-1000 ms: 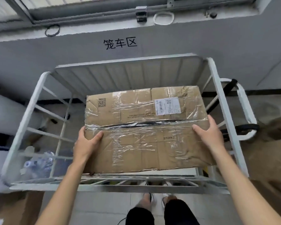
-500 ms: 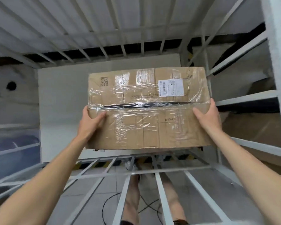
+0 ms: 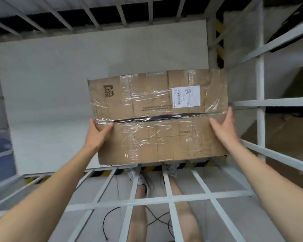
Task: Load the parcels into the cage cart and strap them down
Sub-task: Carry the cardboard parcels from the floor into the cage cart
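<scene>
Cardboard parcel [image 3: 157, 116] sits centre frame, inside the cage cart [image 3: 182, 198], held btwn both hands; can't tell whether its underside touches the cart's white base panel [image 3: 59, 102] or hangs just over it. Box is a flat brown rectangle, worn and creased, wrapped in wrinkled, glossy clear film, w/ a dark slit [image 3: 156, 118] running side to side where the top flaps meet. White shipping label [image 3: 185, 96] w/ barcode sits upper right of the top face, and a printed QR code [image 3: 108, 91] upper left. Near edge is ragged, w/ the film lifting at the corners. Left hand [image 3: 96, 135] grips the left edge: thumb laid on the top face by the slit, fingers wrapped round the side and out of sight. Right hand [image 3: 224, 126] clamps the right edge, thumb on top, fingers running up the side. Cart is white-painted square metal bar: grid in the lower frame, rails on the right, slats across the top. Base panel is smooth and flat, w/ plenty of open room left of and beyond the box; the box's right edge lies near the right-side rails. Thru the lower bars: pale floor, yellow-black hazard stripe [image 3: 98, 173], the person's shoes [image 3: 141, 180] and a thin black cable [image 3: 103, 224].
</scene>
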Motion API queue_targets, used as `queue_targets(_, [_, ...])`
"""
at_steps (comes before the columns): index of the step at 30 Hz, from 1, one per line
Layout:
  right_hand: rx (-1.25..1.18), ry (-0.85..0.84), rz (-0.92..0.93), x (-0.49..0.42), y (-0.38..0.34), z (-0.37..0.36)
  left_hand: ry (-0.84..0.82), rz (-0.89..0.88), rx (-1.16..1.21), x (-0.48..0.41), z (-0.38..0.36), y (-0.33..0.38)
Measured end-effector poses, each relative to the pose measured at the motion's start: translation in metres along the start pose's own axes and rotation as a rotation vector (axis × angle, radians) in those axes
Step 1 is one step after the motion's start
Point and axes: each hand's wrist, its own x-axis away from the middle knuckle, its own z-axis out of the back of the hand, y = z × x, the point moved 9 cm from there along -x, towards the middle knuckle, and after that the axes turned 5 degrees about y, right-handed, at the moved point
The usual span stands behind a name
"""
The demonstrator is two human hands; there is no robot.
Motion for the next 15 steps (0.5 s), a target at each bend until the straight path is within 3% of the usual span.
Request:
queue_targets(3, [0.231,0.114,0.194,0.040,-0.011,-0.011,0.211,-0.312,-0.487,0.033,-0.004,0.023])
queue_targets(5, [0.435,0.017,0.307,0.078,-0.008,-0.043,0.070,-0.479,-0.691,0.066,-0.044,0.028])
queue_targets(8, [0.668,-0.176,0.281,0.101,0.017,-0.084,-0.183,-0.422,-0.911,0.085,-0.098,0.003])
queue_targets(11, [0.729,-0.179,0.249,0.074,0.006,-0.085,-0.200,-0.347,-0.922,0.061,-0.109,0.017])
queue_targets(15, [0.712,-0.136,0.294,0.007,-0.061,-0.062,-0.147,-0.371,-0.869,0.011,-0.104,0.095])
